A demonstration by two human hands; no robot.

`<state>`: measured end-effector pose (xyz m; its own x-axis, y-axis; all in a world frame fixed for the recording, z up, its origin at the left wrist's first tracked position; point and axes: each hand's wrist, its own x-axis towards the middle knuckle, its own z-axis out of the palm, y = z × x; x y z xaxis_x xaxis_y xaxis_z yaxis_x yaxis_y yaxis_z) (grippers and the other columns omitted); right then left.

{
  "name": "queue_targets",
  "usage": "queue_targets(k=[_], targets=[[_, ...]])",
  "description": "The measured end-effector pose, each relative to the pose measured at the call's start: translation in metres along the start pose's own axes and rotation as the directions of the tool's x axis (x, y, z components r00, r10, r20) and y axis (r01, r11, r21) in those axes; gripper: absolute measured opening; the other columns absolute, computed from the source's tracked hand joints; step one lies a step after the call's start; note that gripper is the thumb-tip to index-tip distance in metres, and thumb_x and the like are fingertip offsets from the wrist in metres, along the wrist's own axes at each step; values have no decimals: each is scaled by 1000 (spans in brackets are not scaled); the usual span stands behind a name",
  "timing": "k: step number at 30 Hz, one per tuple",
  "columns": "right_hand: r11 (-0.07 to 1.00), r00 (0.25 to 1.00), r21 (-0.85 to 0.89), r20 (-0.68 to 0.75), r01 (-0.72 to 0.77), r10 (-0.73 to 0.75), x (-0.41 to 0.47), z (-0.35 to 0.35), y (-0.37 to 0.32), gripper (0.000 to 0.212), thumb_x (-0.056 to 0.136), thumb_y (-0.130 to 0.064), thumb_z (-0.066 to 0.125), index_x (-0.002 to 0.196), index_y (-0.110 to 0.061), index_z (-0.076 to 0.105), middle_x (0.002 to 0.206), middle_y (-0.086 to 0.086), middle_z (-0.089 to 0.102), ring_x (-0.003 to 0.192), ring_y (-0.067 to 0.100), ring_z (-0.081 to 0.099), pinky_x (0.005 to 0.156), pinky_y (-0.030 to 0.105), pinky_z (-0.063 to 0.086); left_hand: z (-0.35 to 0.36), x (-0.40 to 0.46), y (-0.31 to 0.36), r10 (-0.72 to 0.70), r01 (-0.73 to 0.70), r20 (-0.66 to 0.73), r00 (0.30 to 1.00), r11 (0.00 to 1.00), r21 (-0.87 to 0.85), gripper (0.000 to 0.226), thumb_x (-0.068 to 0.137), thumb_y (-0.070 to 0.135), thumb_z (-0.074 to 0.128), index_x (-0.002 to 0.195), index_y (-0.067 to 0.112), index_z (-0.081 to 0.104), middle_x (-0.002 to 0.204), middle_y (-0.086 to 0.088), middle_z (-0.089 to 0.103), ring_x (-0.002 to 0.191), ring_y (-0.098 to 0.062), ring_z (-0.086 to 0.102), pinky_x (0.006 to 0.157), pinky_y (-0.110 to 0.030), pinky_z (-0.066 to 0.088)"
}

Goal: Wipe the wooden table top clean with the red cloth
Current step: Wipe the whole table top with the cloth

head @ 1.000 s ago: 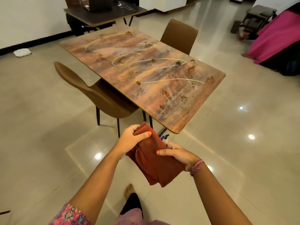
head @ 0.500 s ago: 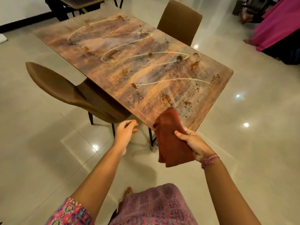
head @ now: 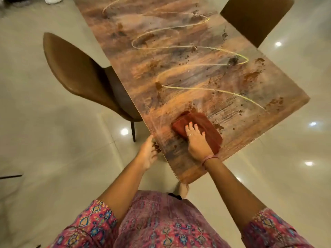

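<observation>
The wooden table top (head: pixel 179 68) stretches away from me, marked with a yellowish zigzag line and brown crumbly stains. The folded red cloth (head: pixel 207 124) lies flat on the table's near end. My right hand (head: pixel 196 142) presses down on the cloth with fingers spread over it. My left hand (head: pixel 147 154) rests against the table's near left edge, fingers curled around the rim.
A brown chair (head: pixel 77 74) stands tucked at the table's left side, another brown chair (head: pixel 256 17) at the far right. Glossy tiled floor (head: pixel 44 149) surrounds the table. My patterned pink clothing fills the bottom of the view.
I have stepped up to the table. My right hand carried the cloth from the air onto the table top. My left hand moved to the table's edge.
</observation>
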<state>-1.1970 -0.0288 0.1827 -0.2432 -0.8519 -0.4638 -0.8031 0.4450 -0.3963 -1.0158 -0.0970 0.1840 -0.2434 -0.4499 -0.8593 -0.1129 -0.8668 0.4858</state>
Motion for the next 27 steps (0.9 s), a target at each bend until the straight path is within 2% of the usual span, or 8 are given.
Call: queue_targets(k=[4,8,11,14,16,19,24,27], targets=[[989,994,-100,-5,112,-113,6,10,9,61,97,-5,31,154,-11,13,163,5,5,150,23,1,118,52,7,19,7,-12,14,-23,-53,999,984,-175,48,96,50,43,125,12,52,112,-3,62,98,-16,60,77,-27,49],[967,984,-188,66,175,-165,18,-6,14,58,98,-8,31,154,-11,15,163,5,7,150,24,5,117,52,15,23,13,-27,-8,-35,-120,993,935,-353,50,102,39,33,141,8,39,133,-8,53,107,-18,55,87,-30,44],[943,987,-291,69,159,-145,16,-4,5,56,100,-7,26,154,-7,10,163,9,5,149,28,5,115,53,19,27,11,-31,-3,-45,-115,993,908,-416,46,103,36,32,138,10,44,123,-4,58,99,-16,58,77,-27,47],[919,978,-336,67,207,-196,1,10,-3,56,100,-6,23,154,-8,7,163,9,3,150,28,2,116,52,17,25,14,-33,-23,-33,-108,994,872,-489,46,102,36,31,137,10,47,131,-8,57,107,-19,57,76,-28,47],[896,959,-341,126,282,-254,-19,23,-2,58,99,-6,24,154,-9,6,163,8,2,150,27,1,118,50,15,23,15,-33,-34,-15,-88,996,860,-510,47,102,36,30,138,11,46,132,-8,56,114,-20,56,83,-27,46],[868,932,-360,245,343,-267,-64,40,11,59,101,-11,28,154,-11,2,163,7,-3,150,26,-1,119,48,13,19,14,-33,-43,14,-44,998,860,-510,46,102,35,30,138,12,47,127,-5,59,107,-18,58,79,-25,45],[880,920,-326,302,346,-250,-80,37,18,58,101,-10,30,155,-15,7,163,3,0,150,25,3,119,46,16,11,16,-37,-65,50,-10,998,858,-512,47,101,34,32,138,9,45,140,-8,51,129,-21,47,97,-28,40],[872,928,-332,224,361,-298,-39,25,-4,55,101,-9,28,154,-16,15,163,1,8,149,24,10,117,48,21,8,16,-37,-72,66,9,997,854,-516,47,102,34,30,136,8,47,124,-8,61,111,-20,58,84,-28,47]])
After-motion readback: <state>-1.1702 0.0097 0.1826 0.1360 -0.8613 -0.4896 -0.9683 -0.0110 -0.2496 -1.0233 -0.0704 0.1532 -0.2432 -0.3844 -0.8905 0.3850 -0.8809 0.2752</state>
